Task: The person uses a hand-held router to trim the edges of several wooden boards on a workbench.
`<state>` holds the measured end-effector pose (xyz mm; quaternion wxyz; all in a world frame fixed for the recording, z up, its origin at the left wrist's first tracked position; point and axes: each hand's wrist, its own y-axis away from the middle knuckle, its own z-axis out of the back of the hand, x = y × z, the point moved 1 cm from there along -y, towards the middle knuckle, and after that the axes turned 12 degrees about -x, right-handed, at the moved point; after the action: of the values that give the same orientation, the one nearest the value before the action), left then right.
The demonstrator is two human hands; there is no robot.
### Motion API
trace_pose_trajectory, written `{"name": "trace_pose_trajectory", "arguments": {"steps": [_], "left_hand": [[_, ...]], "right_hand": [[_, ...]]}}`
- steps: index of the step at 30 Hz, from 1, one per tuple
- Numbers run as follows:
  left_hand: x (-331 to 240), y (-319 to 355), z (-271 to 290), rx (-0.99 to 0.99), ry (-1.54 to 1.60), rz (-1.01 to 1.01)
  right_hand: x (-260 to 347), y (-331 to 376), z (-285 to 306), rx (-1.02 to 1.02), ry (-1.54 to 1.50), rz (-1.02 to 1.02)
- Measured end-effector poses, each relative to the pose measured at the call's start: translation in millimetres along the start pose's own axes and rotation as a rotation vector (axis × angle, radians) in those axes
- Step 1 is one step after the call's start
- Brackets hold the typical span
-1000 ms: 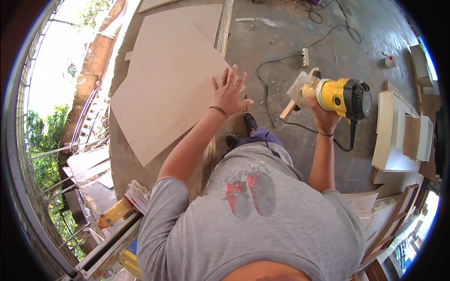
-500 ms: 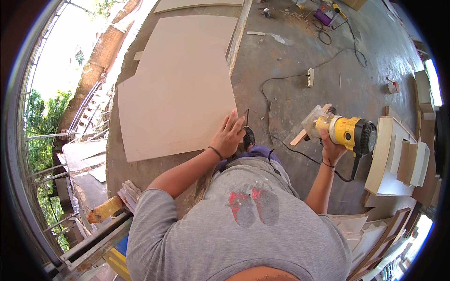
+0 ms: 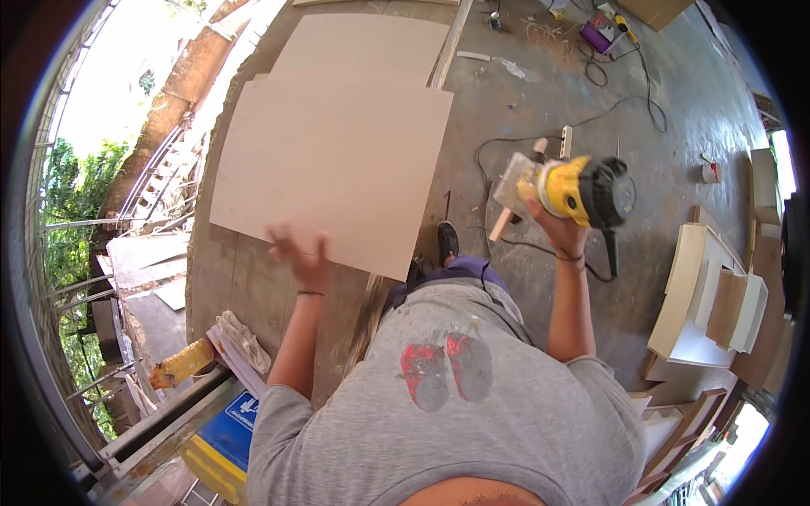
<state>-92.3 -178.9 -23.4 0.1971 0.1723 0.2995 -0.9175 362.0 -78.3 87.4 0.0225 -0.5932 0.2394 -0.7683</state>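
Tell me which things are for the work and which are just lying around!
Seemingly for the work:
yellow-and-black power tool, in the right hand
front pale board, by the left hand

Seemingly lying around:
purple object
white strip
red-and-white pot

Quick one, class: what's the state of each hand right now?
Left hand: open, by the near edge of the board; contact unclear.
Right hand: closed, holding the yellow-and-black power tool.
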Motion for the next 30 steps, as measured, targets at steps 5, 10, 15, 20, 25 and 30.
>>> {"name": "trace_pose_trajectory", "arguments": {"steps": [5, 10, 15, 20, 25, 30], "left_hand": [[31, -6, -27, -0.078, 0.110, 0.482], [-8, -30, -30, 0.040, -0.065, 0.550], [-15, -47, -48, 0.020, -0.104, 0.574], [-32, -47, -55, -0.064, -0.043, 0.511], [-25, -34, -51, -0.120, -0.025, -0.063], [-50, -49, -15, 0.342, 0.134, -0.569]], "right_hand": [[2, 1, -59, 0.214, -0.007, -0.002], [4, 5, -101, 0.383, 0.035, 0.054], [8, 15, -120, 0.381, 0.142, 0.088], [-8, 31, -127, 0.382, 0.151, 0.122], [1, 42, -128, 0.385, 0.163, 0.151], [4, 46, -131, 0.345, 0.152, 0.195]]}}
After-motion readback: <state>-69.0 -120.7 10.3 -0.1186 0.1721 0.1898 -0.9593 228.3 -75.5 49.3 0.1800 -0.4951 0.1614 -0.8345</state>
